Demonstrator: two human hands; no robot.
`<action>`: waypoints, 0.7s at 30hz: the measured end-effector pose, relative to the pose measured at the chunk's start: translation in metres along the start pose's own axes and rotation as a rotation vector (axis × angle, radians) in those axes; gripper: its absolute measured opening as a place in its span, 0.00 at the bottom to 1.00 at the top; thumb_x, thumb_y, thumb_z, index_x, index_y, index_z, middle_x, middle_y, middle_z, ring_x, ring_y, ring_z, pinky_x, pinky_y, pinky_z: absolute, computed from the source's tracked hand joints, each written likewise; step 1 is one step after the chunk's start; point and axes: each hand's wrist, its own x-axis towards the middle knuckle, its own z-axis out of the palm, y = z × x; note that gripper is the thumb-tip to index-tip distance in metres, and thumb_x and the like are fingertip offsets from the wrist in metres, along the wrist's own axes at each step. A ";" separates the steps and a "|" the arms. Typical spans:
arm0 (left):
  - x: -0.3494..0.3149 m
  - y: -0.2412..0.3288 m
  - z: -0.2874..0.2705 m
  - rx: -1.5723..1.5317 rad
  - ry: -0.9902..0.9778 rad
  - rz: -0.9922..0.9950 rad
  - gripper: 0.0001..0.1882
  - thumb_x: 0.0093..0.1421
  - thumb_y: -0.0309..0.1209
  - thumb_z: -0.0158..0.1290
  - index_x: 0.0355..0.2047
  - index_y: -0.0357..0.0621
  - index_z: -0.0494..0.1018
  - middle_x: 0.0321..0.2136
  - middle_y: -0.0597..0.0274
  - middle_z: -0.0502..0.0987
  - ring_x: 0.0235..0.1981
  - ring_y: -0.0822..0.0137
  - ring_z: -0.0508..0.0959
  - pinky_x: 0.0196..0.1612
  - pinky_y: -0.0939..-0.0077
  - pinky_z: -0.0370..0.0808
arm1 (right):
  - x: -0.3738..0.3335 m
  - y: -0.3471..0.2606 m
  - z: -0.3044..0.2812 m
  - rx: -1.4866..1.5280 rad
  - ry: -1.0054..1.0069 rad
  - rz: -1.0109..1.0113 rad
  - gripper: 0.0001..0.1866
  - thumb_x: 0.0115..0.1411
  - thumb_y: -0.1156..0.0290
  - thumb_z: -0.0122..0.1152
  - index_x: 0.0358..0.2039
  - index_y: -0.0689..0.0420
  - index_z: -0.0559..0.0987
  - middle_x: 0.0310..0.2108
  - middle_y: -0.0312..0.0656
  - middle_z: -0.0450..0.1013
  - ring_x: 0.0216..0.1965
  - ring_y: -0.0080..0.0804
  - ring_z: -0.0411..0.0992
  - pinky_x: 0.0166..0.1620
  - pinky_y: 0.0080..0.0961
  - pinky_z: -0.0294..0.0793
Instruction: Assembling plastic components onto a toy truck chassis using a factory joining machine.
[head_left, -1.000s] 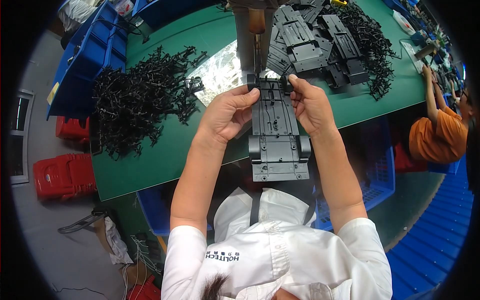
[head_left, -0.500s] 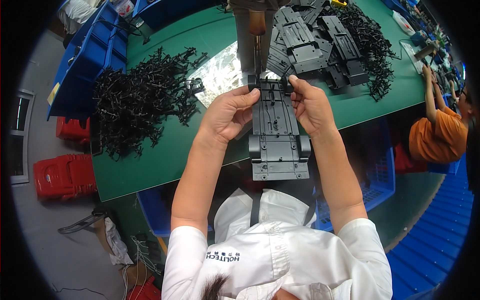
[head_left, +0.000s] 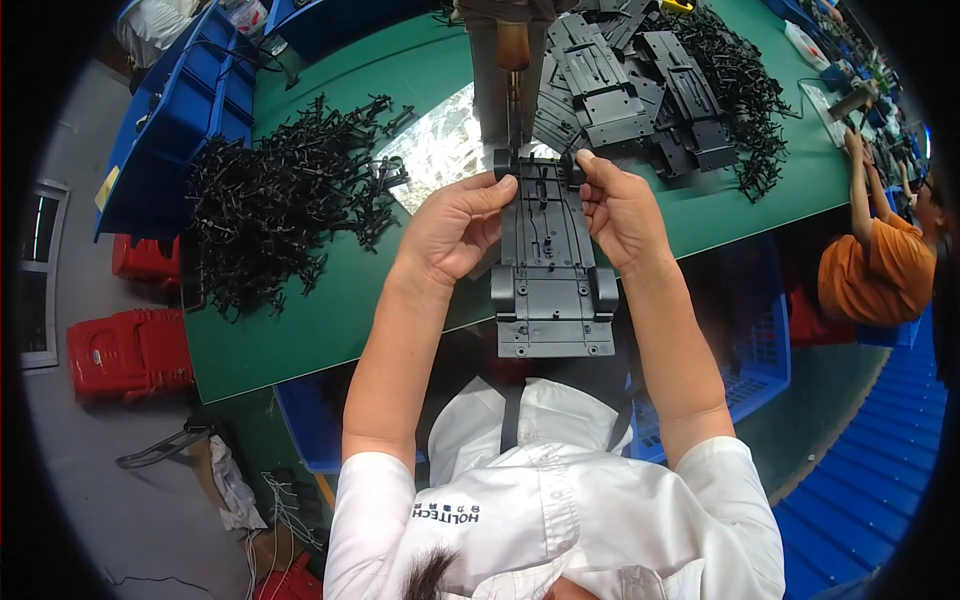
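Observation:
Between my hands is a black plastic chassis plate (head_left: pixel 549 235) with raised curved pieces along its sides. My left hand (head_left: pixel 458 222) pinches its left edge near the far end, thumb on top. At the far right corner my right hand (head_left: pixel 622 208) grips the same plate with thumb and bent fingers. The far end of the plate lies under a vertical machine head (head_left: pixel 514 80) with a thin metal rod; whether the rod touches the plate I cannot tell. The near end reaches past the table edge toward my body.
A heap of small black plastic parts (head_left: pixel 290 195) covers the left of the green table (head_left: pixel 400 70). More chassis plates (head_left: pixel 610 95) lie stacked behind my right hand, beside another heap of small parts (head_left: pixel 745 110). A blue bin (head_left: pixel 185 120) stands far left. A person in orange (head_left: pixel 875 270) works at right.
The near end of the chassis plate has swung slightly left and a little away from me. Both hands keep their grip almost in place.

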 end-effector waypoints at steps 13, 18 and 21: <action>0.001 0.001 -0.002 -0.032 -0.040 -0.029 0.13 0.54 0.25 0.54 0.39 0.31 0.69 0.33 0.60 0.75 0.32 0.74 0.76 0.38 0.84 0.74 | -0.003 -0.003 0.004 0.014 0.009 0.004 0.06 0.54 0.68 0.60 0.25 0.55 0.74 0.20 0.28 0.68 0.20 0.12 0.65 0.22 0.09 0.68; 0.001 0.001 -0.002 -0.046 -0.054 -0.028 0.13 0.54 0.25 0.54 0.39 0.31 0.69 0.32 0.60 0.75 0.33 0.73 0.76 0.39 0.84 0.75 | -0.004 -0.004 0.007 0.006 -0.001 0.010 0.07 0.54 0.67 0.60 0.25 0.55 0.74 0.20 0.28 0.68 0.20 0.13 0.65 0.22 0.09 0.68; 0.000 0.000 -0.003 -0.068 -0.061 -0.042 0.13 0.54 0.25 0.53 0.38 0.31 0.69 0.32 0.60 0.75 0.32 0.73 0.76 0.38 0.84 0.75 | -0.004 -0.002 0.005 -0.014 -0.011 0.011 0.07 0.54 0.67 0.59 0.25 0.55 0.74 0.19 0.28 0.68 0.20 0.13 0.66 0.22 0.10 0.68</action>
